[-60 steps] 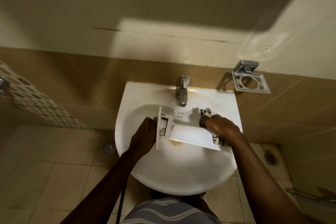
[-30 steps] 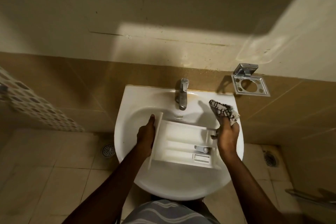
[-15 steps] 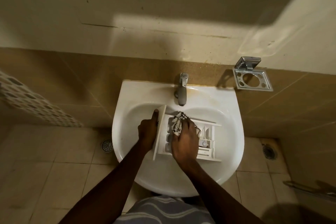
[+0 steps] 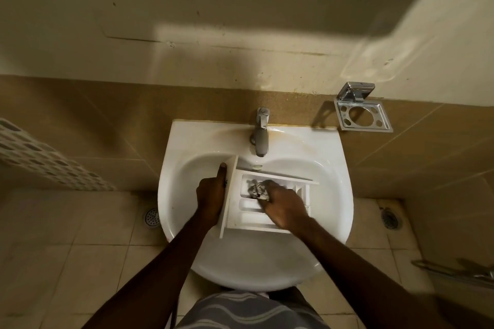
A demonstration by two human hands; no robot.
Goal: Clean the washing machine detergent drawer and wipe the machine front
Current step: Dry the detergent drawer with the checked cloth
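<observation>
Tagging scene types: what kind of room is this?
Most likely a bathroom: a white basin with a tap against the wall, a chrome toothbrush holder fixed to the wall tiles, and a floor drain in the tiled floor.

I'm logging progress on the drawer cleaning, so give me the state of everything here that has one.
White plastic detergent drawer: lying in the white ceramic sink, compartments up.
Patterned cloth: bunched, pressed into a drawer compartment.
Left hand: grips the drawer's front panel.
Right hand: holds the cloth, blurred.
Grey metal tap: no stream visible.
</observation>
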